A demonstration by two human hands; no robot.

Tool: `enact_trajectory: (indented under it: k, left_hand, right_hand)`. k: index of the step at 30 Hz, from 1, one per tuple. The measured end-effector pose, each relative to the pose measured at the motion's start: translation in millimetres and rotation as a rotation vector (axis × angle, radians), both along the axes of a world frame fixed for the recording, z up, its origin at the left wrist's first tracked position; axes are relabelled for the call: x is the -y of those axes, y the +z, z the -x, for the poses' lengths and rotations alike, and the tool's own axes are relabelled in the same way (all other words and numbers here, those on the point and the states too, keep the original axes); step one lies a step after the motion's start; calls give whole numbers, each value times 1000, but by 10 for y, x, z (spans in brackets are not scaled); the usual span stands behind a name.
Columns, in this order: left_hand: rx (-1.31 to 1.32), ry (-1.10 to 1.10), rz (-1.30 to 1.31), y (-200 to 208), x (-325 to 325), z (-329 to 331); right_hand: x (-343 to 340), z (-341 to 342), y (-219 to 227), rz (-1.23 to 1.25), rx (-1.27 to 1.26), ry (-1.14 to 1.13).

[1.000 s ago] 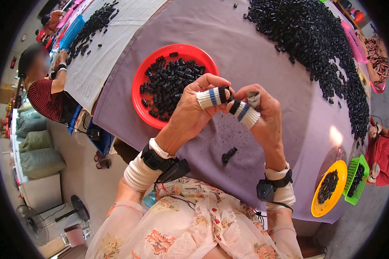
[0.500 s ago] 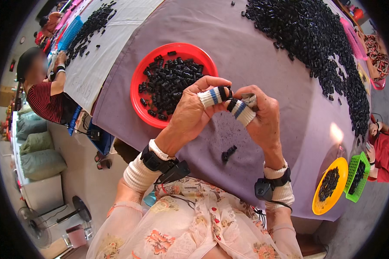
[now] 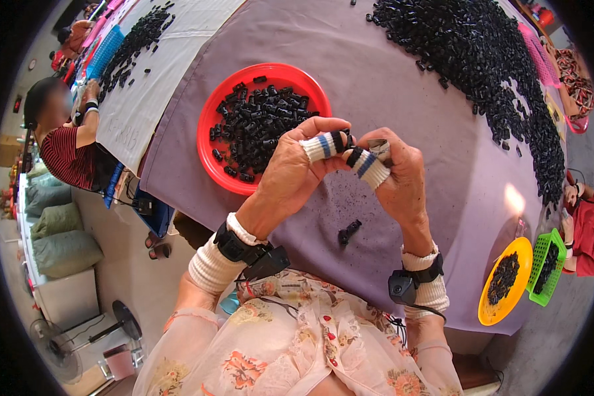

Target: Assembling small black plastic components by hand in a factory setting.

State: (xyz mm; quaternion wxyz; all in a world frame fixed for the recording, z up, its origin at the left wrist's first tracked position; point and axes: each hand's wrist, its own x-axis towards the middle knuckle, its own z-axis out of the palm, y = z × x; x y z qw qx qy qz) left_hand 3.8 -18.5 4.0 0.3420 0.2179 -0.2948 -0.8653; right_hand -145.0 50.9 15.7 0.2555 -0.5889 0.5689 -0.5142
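My left hand (image 3: 290,173) and my right hand (image 3: 399,178) meet above the purple table cloth (image 3: 389,79), fingertips pressed together on a small black plastic part (image 3: 348,142). Both thumbs wear white knitted sleeves with blue and black stripes. A red round bowl (image 3: 211,155) full of black parts lies just left of my left hand. One loose black piece (image 3: 348,231) rests on the cloth below my hands. Each wrist carries a black strapped device over a white cuff.
A large heap of black parts (image 3: 488,59) covers the far right of the table. An orange bowl (image 3: 492,310) and a green basket (image 3: 549,267) with black parts sit at the right edge. Another person (image 3: 66,142) in a striped top works at the left table.
My hands stay joined and drift slightly lower and left in view; fingers shift a little around the small black part.
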Motion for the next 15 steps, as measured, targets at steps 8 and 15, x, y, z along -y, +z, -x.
enact_trajectory:
  k: [8, 15]
  left_hand:
    - [-23, -53, 11, -47, 17, -8]
    - [-49, -74, -16, -36, 3, -20]
  right_hand:
    - [-16, 1, -61, -56, 172, -2]
    - [-31, 11, -63, -165, 390, 28]
